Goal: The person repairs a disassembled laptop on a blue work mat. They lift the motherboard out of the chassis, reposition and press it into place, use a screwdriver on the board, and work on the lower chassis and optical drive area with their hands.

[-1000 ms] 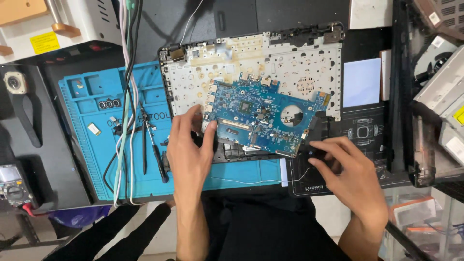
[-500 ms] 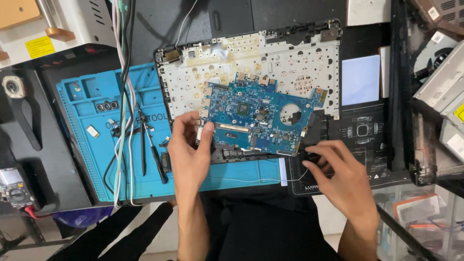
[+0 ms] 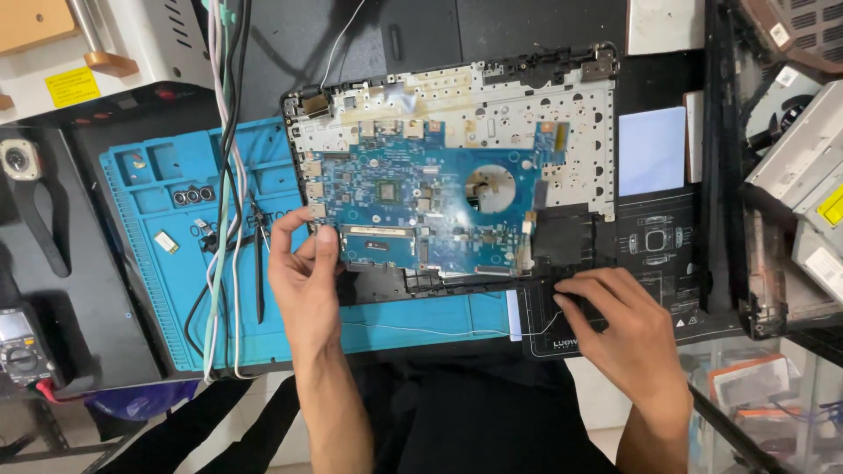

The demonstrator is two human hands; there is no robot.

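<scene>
1. Head view: the blue circuit board (image 3: pixel 421 206) lies flat in the open laptop base (image 3: pixel 457 105) on the worktop, its long axis running left to right.
2. The left hand (image 3: pixel 303 281) pinches the board's lower left corner, thumb and fingers closed on its edge.
3. The right hand (image 3: pixel 619 320) rests fingers curled on the black mat (image 3: pixel 667 254), right of the board, grasping nothing; the left is nearer.
</scene>
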